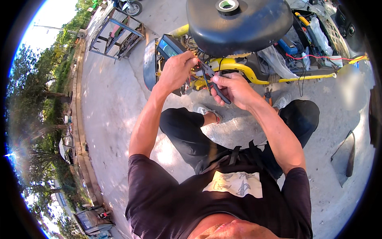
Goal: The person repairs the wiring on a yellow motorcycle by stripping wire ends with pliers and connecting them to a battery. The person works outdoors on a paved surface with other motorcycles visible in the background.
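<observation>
My right hand (235,92) grips a pair of pliers (208,71) by its dark handles, the jaws pointing up and left. At the jaws, my left hand (176,71) has its fingers pinched together over thin wires (198,68), some of them red. Exactly which wire it holds is hidden by the fingers. Both hands are over the opened front of a yellow scooter (248,71), beside its display panel (170,47). A large black rounded seat (238,34) lies across the scooter, with a roll of tape (227,12) on top.
Right of the seat lie a blue device (287,46), a yellow-handled tool (308,26), plastic bags and a long red wire (318,58). Another pair of pliers (268,95) is by my foot. A metal frame (115,34) stands far left; a dustpan-like sheet (343,161) lies right.
</observation>
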`<action>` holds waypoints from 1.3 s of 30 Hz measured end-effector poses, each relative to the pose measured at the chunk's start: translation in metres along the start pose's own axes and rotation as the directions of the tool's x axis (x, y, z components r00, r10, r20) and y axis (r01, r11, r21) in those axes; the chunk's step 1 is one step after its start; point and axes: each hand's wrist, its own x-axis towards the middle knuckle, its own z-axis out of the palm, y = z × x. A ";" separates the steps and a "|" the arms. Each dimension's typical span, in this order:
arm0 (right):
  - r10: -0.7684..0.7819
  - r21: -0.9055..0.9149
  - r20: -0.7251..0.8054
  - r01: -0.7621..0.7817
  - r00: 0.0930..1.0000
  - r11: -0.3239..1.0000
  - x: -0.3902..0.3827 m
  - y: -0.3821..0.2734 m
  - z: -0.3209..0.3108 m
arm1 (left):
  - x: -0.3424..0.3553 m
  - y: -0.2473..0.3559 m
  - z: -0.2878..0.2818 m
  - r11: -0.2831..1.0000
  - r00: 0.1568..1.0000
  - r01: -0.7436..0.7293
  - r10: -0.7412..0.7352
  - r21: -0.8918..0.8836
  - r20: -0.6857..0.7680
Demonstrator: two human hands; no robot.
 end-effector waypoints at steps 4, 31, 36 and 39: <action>-0.023 -0.128 -0.006 0.022 1.000 0.992 -0.003 -0.003 0.000 | 0.004 -0.016 0.003 0.977 0.995 0.091 -0.079 -0.195 0.067; -0.097 -0.100 -0.127 0.085 0.987 0.991 -0.016 0.022 0.031 | 0.007 -0.048 0.048 0.570 1.000 -0.010 -0.008 -0.821 -0.017; -0.124 -0.237 -0.194 0.076 0.973 0.968 -0.015 0.024 0.050 | 0.017 -0.045 0.055 0.629 0.997 -0.074 0.016 -0.774 -0.082; -0.154 -0.232 -0.273 0.090 0.950 0.969 -0.007 0.029 0.052 | 0.014 -0.045 0.055 0.612 0.997 -0.062 -0.002 -0.788 -0.080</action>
